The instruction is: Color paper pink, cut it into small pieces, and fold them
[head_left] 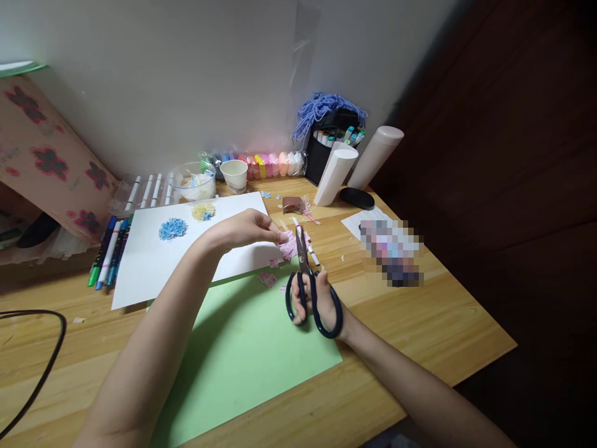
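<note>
With thumb and fingers pinched, my left hand (249,229) holds a piece of pink patterned paper (288,247) over the right edge of the white sheet. My right hand (324,305) has its fingers through the dark loops of a pair of scissors (301,252). The scissor blades point away from me, right beside the pink paper; whether they touch it is hard to tell. Small cut pink scraps (267,279) lie on the green sheet (252,361) below. On the white sheet (144,274) are a blue crumpled-paper cluster (173,229) and a yellow one (203,212) with some blue.
Behind stand a paper cup (234,177), a clear bowl (198,186) and colourful clay packs (265,165). A black pen holder (317,155) and two pale cylinders (336,177) are at back right. Markers (111,252) lie left, near a black cable (60,336). A blurred item (392,252) lies right.
</note>
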`<state>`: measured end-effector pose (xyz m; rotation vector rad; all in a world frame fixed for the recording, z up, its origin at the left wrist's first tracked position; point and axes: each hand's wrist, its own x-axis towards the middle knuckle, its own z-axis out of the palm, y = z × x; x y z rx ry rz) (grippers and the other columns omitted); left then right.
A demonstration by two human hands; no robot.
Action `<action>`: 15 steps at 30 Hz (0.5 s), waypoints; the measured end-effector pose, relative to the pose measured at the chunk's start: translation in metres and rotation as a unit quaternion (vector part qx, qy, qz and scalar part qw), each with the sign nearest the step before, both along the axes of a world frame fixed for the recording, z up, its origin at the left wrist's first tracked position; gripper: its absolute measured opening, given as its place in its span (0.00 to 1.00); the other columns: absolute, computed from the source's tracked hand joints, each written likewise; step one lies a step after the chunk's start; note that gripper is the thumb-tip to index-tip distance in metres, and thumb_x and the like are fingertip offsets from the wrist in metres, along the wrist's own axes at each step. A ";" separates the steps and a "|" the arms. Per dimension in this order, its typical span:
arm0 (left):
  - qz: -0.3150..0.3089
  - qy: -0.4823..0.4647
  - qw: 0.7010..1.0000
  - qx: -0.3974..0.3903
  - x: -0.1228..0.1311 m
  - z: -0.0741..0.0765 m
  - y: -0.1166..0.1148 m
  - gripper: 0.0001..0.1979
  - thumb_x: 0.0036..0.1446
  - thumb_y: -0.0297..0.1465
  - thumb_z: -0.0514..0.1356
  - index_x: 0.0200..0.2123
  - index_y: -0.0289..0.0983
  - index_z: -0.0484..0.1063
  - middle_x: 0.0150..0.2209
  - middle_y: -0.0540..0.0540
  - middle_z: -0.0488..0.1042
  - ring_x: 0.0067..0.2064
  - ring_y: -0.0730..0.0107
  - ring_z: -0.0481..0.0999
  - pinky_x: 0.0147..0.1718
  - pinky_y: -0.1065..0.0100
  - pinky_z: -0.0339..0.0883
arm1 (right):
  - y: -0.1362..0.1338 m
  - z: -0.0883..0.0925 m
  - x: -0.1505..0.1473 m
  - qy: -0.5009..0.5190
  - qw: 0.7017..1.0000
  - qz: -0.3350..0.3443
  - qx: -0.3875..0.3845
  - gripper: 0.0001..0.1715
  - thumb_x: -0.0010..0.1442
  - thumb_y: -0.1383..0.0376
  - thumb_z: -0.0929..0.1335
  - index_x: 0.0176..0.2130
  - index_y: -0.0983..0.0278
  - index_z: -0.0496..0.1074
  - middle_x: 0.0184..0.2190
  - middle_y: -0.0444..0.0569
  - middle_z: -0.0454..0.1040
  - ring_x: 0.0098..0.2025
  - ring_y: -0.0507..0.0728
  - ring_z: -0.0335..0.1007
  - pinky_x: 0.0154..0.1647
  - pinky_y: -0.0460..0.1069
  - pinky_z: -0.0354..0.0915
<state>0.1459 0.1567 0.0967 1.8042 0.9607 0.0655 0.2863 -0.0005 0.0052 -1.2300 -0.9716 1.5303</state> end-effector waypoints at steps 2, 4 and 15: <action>0.005 -0.003 1.000 -0.003 0.002 0.000 -0.002 0.16 0.41 0.43 0.69 0.27 0.36 0.77 0.29 0.50 0.77 0.35 0.69 0.70 0.37 0.69 0.59 | 0.003 0.005 0.000 0.030 0.999 -0.029 -0.005 0.48 0.38 0.24 0.52 0.27 0.63 0.62 0.12 0.40 0.63 0.15 0.50 0.63 0.22 0.48 0.68; -0.001 -0.005 1.000 -0.009 0.005 -0.001 -0.004 0.16 0.39 0.42 0.70 0.26 0.36 0.77 0.28 0.50 0.76 0.33 0.69 0.70 0.37 0.69 0.60 | 0.007 0.009 0.001 0.034 0.997 -0.062 -0.003 0.45 0.42 0.26 0.55 0.28 0.63 0.64 0.13 0.40 0.64 0.16 0.51 0.65 0.25 0.49 0.70; -0.090 0.000 0.995 -0.048 0.022 -0.003 -0.024 0.16 0.43 0.42 0.67 0.29 0.35 0.80 0.27 0.48 0.78 0.29 0.70 0.70 0.31 0.69 0.61 | 0.021 0.008 0.015 -0.030 0.977 -0.184 0.101 0.22 0.50 0.48 0.70 0.30 0.61 0.62 0.12 0.34 0.62 0.16 0.50 0.64 0.26 0.49 0.71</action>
